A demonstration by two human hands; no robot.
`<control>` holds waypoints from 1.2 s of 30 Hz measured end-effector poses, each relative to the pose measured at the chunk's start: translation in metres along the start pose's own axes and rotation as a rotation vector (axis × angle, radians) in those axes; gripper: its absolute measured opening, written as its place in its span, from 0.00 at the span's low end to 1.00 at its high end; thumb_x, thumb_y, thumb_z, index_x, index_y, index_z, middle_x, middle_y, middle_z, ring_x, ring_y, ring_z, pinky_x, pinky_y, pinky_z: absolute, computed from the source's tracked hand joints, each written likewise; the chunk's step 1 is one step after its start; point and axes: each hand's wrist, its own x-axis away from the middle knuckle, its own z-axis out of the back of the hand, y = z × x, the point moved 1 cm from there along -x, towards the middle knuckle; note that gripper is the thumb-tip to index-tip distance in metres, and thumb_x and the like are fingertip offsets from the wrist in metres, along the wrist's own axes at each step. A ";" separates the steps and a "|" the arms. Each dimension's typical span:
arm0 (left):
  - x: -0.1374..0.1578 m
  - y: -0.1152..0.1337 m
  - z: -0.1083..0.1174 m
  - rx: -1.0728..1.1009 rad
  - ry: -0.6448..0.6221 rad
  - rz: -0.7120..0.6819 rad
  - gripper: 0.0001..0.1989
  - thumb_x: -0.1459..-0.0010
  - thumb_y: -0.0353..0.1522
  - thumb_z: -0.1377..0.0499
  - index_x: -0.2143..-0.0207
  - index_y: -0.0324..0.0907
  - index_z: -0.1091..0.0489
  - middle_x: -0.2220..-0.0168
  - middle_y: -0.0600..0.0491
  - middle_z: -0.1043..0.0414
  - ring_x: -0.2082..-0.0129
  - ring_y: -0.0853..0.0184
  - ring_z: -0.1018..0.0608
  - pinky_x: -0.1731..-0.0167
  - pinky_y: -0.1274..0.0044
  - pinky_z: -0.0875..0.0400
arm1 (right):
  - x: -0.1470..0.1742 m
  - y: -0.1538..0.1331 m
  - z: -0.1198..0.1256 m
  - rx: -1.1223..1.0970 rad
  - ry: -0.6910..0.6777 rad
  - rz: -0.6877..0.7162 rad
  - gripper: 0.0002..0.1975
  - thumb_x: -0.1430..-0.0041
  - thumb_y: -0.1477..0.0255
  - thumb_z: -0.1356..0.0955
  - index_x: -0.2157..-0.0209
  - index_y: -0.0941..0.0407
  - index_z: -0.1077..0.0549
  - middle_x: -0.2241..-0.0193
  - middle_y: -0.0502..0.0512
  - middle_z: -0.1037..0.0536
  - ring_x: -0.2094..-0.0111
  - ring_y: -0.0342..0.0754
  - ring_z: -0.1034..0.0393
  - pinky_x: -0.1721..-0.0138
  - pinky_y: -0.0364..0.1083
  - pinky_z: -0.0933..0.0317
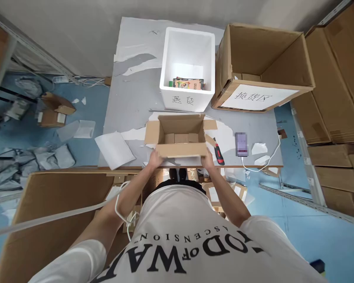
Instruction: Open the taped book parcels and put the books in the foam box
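An empty cardboard box [181,150] with raised flaps is at the front edge of the table, its open top toward me. My left hand [155,159] grips its near left corner, and my right hand [207,160] grips the near right corner. The fingers of both hands are partly hidden by the box. Just right of my right hand lies a red and black utility knife [219,153]. A white sheet or pouch [114,150] rests on the table to the left of the box.
Behind the box stand a white foam bin [187,100] with small packages inside and a large labelled carton [221,78]. A phone [241,144] on a white cable and paper scraps [259,148] lie to the right. A big open carton [61,204] is below left; shelves hold cartons [330,169] at right.
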 end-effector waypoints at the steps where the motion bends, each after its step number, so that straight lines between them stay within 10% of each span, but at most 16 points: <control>1: 0.004 0.003 0.004 0.021 0.033 -0.007 0.21 0.49 0.40 0.42 0.54 0.40 0.28 0.59 0.45 0.23 0.58 0.57 0.22 0.57 0.66 0.26 | 0.000 -0.004 0.003 0.018 0.015 0.018 0.20 0.41 0.65 0.38 0.51 0.58 0.30 0.51 0.65 0.26 0.50 0.55 0.31 0.47 0.54 0.38; 10: 0.011 0.012 -0.003 0.080 0.097 -0.010 0.26 0.44 0.46 0.45 0.50 0.38 0.28 0.58 0.43 0.27 0.56 0.57 0.25 0.53 0.65 0.30 | -0.001 -0.017 0.017 0.149 0.061 -0.096 0.26 0.38 0.52 0.42 0.53 0.57 0.28 0.56 0.64 0.22 0.54 0.55 0.28 0.51 0.54 0.37; 21: 0.036 -0.028 -0.011 0.038 -0.100 -0.053 0.26 0.52 0.34 0.42 0.48 0.39 0.31 0.49 0.44 0.28 0.46 0.56 0.28 0.44 0.65 0.36 | 0.024 0.034 0.012 0.020 -0.109 -0.119 0.23 0.50 0.69 0.34 0.50 0.55 0.31 0.50 0.60 0.26 0.47 0.54 0.33 0.45 0.56 0.40; 30: 0.041 0.034 0.009 0.008 0.296 0.007 0.24 0.40 0.46 0.48 0.50 0.38 0.33 0.53 0.42 0.27 0.55 0.60 0.24 0.57 0.72 0.29 | 0.027 -0.032 0.030 0.263 -0.012 -0.038 0.18 0.38 0.53 0.43 0.65 0.53 0.35 0.64 0.59 0.22 0.61 0.54 0.28 0.58 0.50 0.38; 36: 0.017 0.064 0.024 -0.167 0.291 0.101 0.22 0.40 0.46 0.50 0.60 0.38 0.28 0.62 0.44 0.24 0.62 0.60 0.24 0.61 0.73 0.33 | 0.008 -0.064 0.034 0.573 -0.070 -0.152 0.24 0.35 0.52 0.47 0.66 0.54 0.33 0.68 0.64 0.23 0.62 0.60 0.28 0.61 0.52 0.40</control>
